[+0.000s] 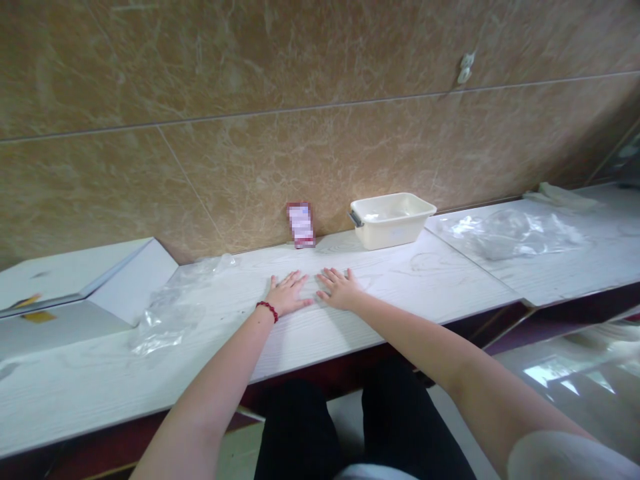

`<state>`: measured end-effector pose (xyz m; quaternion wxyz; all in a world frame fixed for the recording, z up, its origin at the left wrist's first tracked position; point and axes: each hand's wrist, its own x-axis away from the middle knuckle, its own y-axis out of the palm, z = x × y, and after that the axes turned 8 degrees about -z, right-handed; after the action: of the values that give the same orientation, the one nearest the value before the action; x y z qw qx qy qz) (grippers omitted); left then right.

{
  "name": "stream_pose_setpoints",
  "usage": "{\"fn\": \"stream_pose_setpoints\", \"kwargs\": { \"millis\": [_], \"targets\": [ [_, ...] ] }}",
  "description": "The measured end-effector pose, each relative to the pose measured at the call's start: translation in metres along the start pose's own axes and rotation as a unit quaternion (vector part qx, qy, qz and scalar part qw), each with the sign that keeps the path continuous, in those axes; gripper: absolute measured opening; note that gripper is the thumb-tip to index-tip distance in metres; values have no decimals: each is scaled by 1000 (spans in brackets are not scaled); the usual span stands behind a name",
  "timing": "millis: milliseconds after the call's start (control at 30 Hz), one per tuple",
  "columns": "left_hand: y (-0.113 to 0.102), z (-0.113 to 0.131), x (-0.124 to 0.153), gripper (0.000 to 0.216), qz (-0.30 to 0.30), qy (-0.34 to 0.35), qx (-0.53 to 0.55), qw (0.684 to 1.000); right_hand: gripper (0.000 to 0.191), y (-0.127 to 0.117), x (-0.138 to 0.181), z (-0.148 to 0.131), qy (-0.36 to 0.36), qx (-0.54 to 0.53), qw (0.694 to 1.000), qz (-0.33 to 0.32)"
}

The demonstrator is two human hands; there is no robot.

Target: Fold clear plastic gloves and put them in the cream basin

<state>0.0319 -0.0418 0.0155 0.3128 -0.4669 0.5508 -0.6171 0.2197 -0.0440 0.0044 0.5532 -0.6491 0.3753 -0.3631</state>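
My left hand lies flat, palm down, on the white wood-grain counter, fingers spread, with a red bead bracelet on its wrist. My right hand lies flat beside it, fingers stretched out, almost touching the left. Neither holds anything. A small red and white packet stands against the wall just behind my hands. A cream plastic tub sits on the counter to the right of the packet.
Crumpled clear plastic lies left of my hands, and another clear sheet lies far right. A white box stands at the left end. A brown marble wall backs the counter. My dark-trousered legs are below the counter edge.
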Motion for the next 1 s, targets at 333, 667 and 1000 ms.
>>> {"fn": "stream_pose_setpoints", "kwargs": {
  "millis": [333,667,1000],
  "targets": [
    [-5,-28,6,87,-34,84,-33,995,70,-8,5,25,-101,44,994,-21],
    [-14,-43,10,99,-68,97,-41,992,72,-14,11,46,-135,58,989,-27],
    [-17,-42,5,103,-95,82,-34,992,73,-22,15,55,-113,44,990,-77]
  ]
}}
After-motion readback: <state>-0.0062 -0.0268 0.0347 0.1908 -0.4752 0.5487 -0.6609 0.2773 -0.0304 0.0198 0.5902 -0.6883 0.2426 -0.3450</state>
